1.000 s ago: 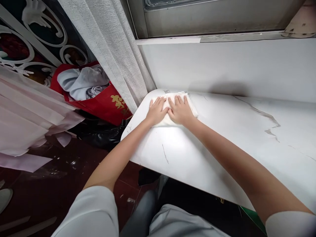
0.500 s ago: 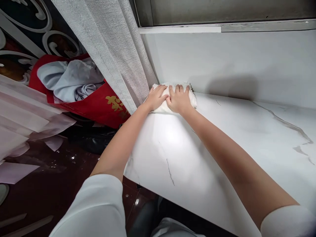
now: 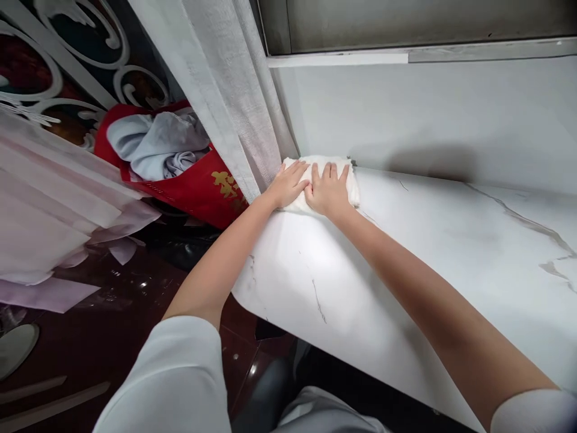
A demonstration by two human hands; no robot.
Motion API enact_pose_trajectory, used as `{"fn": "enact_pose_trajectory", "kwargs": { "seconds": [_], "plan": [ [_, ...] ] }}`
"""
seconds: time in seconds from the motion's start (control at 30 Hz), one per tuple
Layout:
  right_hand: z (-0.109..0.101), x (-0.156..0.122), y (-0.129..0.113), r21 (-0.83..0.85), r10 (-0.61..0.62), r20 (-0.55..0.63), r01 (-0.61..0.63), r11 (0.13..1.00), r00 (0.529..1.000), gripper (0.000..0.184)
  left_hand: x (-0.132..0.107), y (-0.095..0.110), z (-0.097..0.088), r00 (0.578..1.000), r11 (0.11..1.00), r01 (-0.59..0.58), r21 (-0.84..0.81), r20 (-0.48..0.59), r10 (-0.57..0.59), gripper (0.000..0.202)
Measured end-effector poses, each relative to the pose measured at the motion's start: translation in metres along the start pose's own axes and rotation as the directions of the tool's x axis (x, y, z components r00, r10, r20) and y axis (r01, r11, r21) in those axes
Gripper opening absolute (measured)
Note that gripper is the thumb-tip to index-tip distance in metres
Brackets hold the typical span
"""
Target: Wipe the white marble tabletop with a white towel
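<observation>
A folded white cloth lies on the white marble-patterned tabletop, at its far left corner against the wall. My left hand rests flat on the left half of the cloth, fingers stretched toward the wall. Beside it, my right hand presses down on the right half with its fingers spread. The two thumbs nearly meet in the middle. Both arms reach out straight, and the cloth's underside is hidden.
A pale curtain hangs just left of the cloth. Beyond it stands a red bag with light grey fabric inside. Pink drapery hangs at left above the dark shiny floor. A window ledge runs along the wall.
The view has swung slightly left. Both hands and the cloth have slid a little left and toward me across the tabletop. My right fingers are spread a bit wider.
</observation>
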State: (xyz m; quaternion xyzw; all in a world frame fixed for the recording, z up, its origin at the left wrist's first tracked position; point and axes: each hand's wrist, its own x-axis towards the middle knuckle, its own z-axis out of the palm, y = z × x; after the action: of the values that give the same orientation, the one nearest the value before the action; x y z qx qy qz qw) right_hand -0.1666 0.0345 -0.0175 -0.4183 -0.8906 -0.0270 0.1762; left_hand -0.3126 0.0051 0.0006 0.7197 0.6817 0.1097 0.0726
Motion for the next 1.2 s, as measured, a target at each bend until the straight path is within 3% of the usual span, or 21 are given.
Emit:
{"fn": "enact_pose_trajectory", "kwargs": {
  "seconds": [0.23, 0.47, 0.7, 0.93, 1.2],
  "plan": [
    [-0.017, -0.060, -0.038, 0.052, -0.017, -0.059, 0.020, 0.998, 0.998, 0.061, -0.075, 0.018, -0.004, 1.000, 1.000, 0.014, 0.013, -0.008, -0.014, 0.055],
    [-0.042, -0.116, -0.074, 0.036, -0.039, -0.013, 0.040, 0.999, 0.999, 0.062, -0.143, 0.034, -0.006, 1.000, 0.998, 0.023, 0.063, -0.009, -0.022, 0.056],
    [-0.063, -0.165, -0.086, 0.039, -0.046, 0.025, 0.045, 0.998, 0.999, 0.062, -0.191, 0.060, -0.001, 1.000, 0.997, 0.011, 0.076, -0.021, -0.010, 0.056],
    [-0.075, -0.191, -0.076, 0.016, -0.103, 0.006, 0.103, 0.995, 0.995, 0.061, -0.210, 0.086, 0.005, 0.999, 0.997, 0.028, 0.067, -0.032, -0.026, 0.056],
    [-0.069, -0.164, -0.066, 0.003, -0.134, 0.086, 0.134, 0.991, 0.987, 0.063, -0.186, 0.079, 0.000, 0.997, 0.996, 0.070, 0.051, -0.015, -0.070, 0.055]
  ]
}}
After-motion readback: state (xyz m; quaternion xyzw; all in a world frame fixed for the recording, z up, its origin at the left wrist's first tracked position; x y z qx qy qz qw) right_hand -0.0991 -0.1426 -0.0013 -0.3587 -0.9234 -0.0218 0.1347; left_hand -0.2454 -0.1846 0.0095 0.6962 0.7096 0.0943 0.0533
